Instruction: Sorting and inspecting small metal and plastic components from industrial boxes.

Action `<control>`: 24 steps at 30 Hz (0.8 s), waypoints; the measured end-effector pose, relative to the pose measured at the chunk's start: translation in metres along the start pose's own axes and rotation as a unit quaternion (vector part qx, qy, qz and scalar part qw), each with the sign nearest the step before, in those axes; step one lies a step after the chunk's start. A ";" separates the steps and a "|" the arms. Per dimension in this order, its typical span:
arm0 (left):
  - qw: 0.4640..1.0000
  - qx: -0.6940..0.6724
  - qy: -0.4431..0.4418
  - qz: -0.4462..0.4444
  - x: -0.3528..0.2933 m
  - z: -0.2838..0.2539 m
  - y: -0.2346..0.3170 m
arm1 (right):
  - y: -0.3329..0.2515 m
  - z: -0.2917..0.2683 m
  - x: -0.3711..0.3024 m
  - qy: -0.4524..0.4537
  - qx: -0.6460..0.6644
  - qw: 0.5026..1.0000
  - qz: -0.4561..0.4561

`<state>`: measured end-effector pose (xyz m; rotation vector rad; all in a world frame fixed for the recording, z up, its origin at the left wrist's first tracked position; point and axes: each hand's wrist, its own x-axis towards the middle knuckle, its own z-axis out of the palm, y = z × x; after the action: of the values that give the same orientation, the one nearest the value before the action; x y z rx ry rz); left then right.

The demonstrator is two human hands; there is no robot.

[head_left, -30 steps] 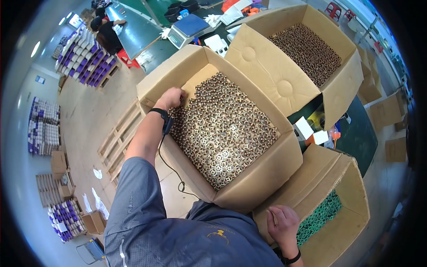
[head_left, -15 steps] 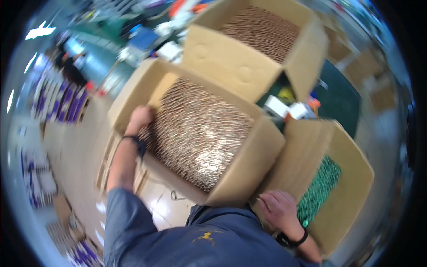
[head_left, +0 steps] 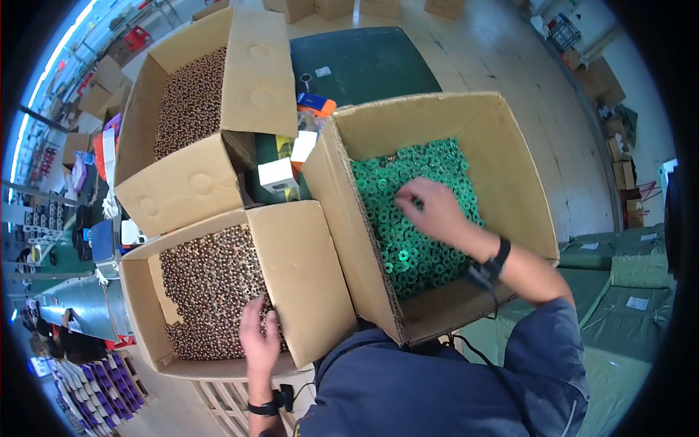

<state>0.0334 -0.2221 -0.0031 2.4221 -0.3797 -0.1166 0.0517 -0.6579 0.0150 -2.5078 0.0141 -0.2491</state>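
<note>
My right hand (head_left: 435, 213) is over a pile of small green ring-shaped pieces (head_left: 433, 164) in the right-hand cardboard box (head_left: 510, 175). Its thumb and fingers are curled together at the pile; what is between them is hidden. At the right edge of the lower left cardboard box (head_left: 309, 269), my left hand (head_left: 260, 341) is held with its fingers stretched out and slightly apart. Its fingertips overlap a heap of small shiny brown round pieces (head_left: 211, 291). I see nothing held in it. Both wrists wear dark bands.
A third cardboard box (head_left: 255, 87) with similar brown pieces (head_left: 191, 102) stands at the far left. Between the boxes lie a small white box (head_left: 277, 175) and a blue-and-orange item (head_left: 316, 103) by a dark green surface (head_left: 364, 65). Green wrapped bales (head_left: 619, 306) stand at the right.
My view has swung to the right. My left hand has moved from the lower left box's left side to its right edge. My right hand has gone from the right box's near edge to the green pieces.
</note>
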 end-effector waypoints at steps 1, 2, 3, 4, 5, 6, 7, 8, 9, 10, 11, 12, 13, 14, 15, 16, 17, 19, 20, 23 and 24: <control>0.998 -0.042 -0.034 -0.021 -0.003 0.012 0.009 | 0.029 -0.003 0.008 -0.101 -0.056 0.988 0.101; 1.000 -0.015 -0.021 -0.002 -0.007 0.025 0.015 | 0.057 -0.003 0.015 -0.199 -0.109 0.954 0.197; 1.000 0.004 -0.012 -0.003 -0.010 0.036 0.016 | 0.087 0.000 0.017 -0.223 -0.160 0.937 0.218; 1.000 0.026 0.001 -0.007 -0.013 0.047 0.015 | 0.117 0.008 0.021 -0.246 -0.209 0.917 0.235; 0.997 0.071 0.017 0.008 -0.017 0.056 0.012 | 0.141 0.015 0.026 -0.246 -0.209 0.916 0.237; 0.997 0.072 0.016 0.008 -0.018 0.059 0.012 | 0.162 0.022 0.032 -0.252 -0.226 0.906 0.255; 0.997 0.072 0.021 0.010 -0.018 0.061 0.012 | 0.181 0.029 0.038 -0.256 -0.242 0.896 0.272; 0.997 0.071 0.025 0.013 -0.016 0.063 0.012 | 0.200 0.036 0.043 -0.254 -0.242 0.896 0.271; 0.997 0.073 0.028 0.011 -0.017 0.063 0.012 | 0.212 0.042 0.047 -0.214 -0.229 0.911 0.269; 0.997 0.075 0.025 0.011 -0.017 0.063 0.012 | 0.223 0.049 0.050 -0.173 -0.216 0.923 0.267; 0.997 0.080 0.022 0.009 -0.018 0.064 0.012 | 0.224 0.055 0.054 -0.165 -0.218 0.916 0.292; 0.996 0.084 0.023 0.006 -0.018 0.064 0.012 | 0.224 0.062 0.057 -0.167 -0.215 0.918 0.289; 0.996 0.088 0.021 0.002 -0.018 0.065 0.013 | 0.224 0.069 0.059 -0.135 -0.218 0.916 0.308; 0.996 0.093 0.016 -0.003 -0.020 0.064 0.013 | 0.220 0.075 0.060 -0.105 -0.220 0.913 0.327; 0.996 0.092 0.017 -0.005 -0.020 0.064 0.014 | 0.218 0.079 0.062 -0.108 -0.217 0.913 0.327; 0.995 0.094 0.015 -0.008 -0.020 0.064 0.013 | 0.216 0.083 0.065 -0.091 -0.223 0.910 0.339; 0.995 0.098 0.019 -0.006 -0.019 0.066 0.012 | 0.215 0.084 0.065 -0.073 -0.229 0.904 0.353; 0.995 0.102 0.020 -0.004 -0.019 0.067 0.012 | 0.216 0.083 0.067 -0.076 -0.235 0.905 0.347; 0.995 0.092 0.022 -0.008 -0.018 0.065 0.013 | 0.213 0.083 0.068 -0.078 -0.242 0.906 0.339; 0.997 0.077 0.024 -0.008 -0.018 0.066 0.012 | 0.203 0.074 0.067 -0.080 -0.249 0.906 0.333; 0.997 0.073 0.028 -0.005 -0.018 0.066 0.012 | 0.197 0.069 0.067 -0.081 -0.248 0.906 0.334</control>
<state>0.0016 -0.2654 -0.0465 2.5660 -0.3633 -0.0265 0.1398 -0.7822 -0.1426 -2.8213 0.9590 0.2835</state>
